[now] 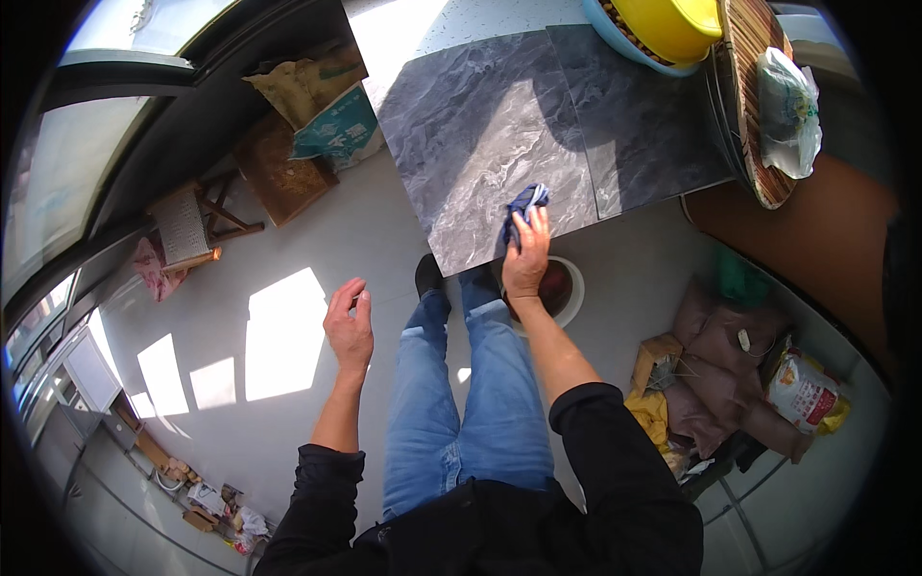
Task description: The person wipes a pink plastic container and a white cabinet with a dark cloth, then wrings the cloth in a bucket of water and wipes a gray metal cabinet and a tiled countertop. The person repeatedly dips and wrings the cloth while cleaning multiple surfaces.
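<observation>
A crumpled dark blue cloth with pale stripes (528, 201) lies at the front part of a grey marble-patterned tabletop (475, 122). My right hand (529, 248) is on the cloth, its fingers spread over it and pressing it near the table's front edge. My left hand (351, 324) hangs over the floor, left of my legs, with its fingers slightly curled and nothing in it. Under my right wrist, on the floor, stands a round white-rimmed bucket or basin (574, 291), partly hidden by my hand and arm.
At the table's far right are a yellow bowl (666, 25) in a blue basin (612, 36), a round woven tray (753, 108) and a plastic bag (790, 115). A wooden stool (184, 223) and sacks (342, 129) stand left. Bags and a wooden box (654, 360) lie right.
</observation>
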`<act>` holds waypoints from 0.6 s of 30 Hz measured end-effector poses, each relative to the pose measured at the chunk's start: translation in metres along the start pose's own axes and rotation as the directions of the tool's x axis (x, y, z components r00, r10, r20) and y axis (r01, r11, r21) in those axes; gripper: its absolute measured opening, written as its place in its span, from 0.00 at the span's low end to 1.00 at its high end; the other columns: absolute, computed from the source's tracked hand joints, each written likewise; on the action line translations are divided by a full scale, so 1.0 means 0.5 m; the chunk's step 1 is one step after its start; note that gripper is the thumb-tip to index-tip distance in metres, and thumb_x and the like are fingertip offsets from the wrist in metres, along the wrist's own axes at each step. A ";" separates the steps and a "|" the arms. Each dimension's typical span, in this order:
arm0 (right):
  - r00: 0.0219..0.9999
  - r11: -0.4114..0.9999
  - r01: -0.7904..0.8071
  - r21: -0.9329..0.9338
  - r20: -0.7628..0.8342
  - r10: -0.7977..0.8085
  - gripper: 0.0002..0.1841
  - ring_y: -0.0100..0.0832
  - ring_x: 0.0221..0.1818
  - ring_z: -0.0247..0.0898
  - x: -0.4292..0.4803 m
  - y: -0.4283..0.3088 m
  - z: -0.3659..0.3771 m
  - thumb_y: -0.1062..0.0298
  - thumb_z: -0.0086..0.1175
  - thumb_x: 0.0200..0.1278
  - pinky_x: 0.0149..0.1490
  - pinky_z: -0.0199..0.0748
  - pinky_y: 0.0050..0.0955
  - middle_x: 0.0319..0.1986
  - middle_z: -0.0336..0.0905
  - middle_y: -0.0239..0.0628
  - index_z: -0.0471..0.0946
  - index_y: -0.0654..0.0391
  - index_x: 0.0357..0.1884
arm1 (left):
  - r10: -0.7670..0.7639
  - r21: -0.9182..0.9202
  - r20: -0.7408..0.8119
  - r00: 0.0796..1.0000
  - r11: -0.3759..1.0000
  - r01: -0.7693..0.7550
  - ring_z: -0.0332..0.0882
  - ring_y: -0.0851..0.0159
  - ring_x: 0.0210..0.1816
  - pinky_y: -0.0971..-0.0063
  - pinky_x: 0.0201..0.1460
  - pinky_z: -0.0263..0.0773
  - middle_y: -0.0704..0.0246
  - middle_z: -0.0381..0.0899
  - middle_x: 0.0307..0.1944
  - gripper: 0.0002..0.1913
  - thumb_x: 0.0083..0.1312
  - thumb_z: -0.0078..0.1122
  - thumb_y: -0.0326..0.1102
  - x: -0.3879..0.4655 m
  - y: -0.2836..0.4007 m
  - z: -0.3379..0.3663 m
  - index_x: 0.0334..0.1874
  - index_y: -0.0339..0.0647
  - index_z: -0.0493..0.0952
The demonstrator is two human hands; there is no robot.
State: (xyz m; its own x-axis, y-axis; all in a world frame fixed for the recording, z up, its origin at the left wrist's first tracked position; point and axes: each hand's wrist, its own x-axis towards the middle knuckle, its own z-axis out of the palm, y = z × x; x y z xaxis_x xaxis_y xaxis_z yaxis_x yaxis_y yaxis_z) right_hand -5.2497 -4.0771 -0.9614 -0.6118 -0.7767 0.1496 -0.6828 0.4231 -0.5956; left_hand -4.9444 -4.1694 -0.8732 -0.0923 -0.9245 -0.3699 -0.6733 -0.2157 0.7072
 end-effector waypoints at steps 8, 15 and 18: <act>0.932 0.846 0.034 0.532 0.290 -0.220 0.17 0.48 0.76 0.74 -0.148 -0.199 0.098 0.81 0.63 0.64 0.79 0.70 0.46 0.65 0.85 0.40 0.90 0.54 0.53 | 0.080 0.065 -0.149 0.986 0.995 -0.071 0.88 0.57 0.56 0.66 0.59 0.83 0.56 0.89 0.57 0.12 0.77 0.63 0.28 0.016 0.032 -0.001 0.57 0.32 0.87; 0.927 0.957 -0.270 -0.108 -0.298 0.228 0.25 0.56 0.81 0.62 0.354 0.252 -0.169 0.72 0.65 0.69 0.82 0.62 0.49 0.76 0.72 0.52 0.81 0.58 0.69 | 0.158 0.068 0.095 0.983 0.984 -0.165 0.86 0.53 0.62 0.63 0.64 0.82 0.57 0.85 0.67 0.15 0.74 0.68 0.32 0.122 0.148 0.154 0.60 0.38 0.87; 0.798 0.802 -0.565 -0.194 -0.375 0.471 0.26 0.59 0.81 0.60 0.436 0.295 -0.123 0.64 0.63 0.72 0.82 0.61 0.53 0.78 0.68 0.54 0.80 0.58 0.70 | 0.258 0.068 0.132 0.957 0.961 -0.269 0.85 0.50 0.64 0.61 0.66 0.81 0.57 0.85 0.66 0.15 0.72 0.69 0.32 0.159 0.224 0.233 0.59 0.38 0.87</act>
State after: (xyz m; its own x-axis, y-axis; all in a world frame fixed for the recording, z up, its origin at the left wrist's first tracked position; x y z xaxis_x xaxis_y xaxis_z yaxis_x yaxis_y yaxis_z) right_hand -5.5082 -4.1552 -0.9682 -0.9599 -0.2459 0.1346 -0.2799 0.8685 -0.4092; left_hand -5.1128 -4.2305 -0.8936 -0.3591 -0.8990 -0.2507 -0.6720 0.0627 0.7379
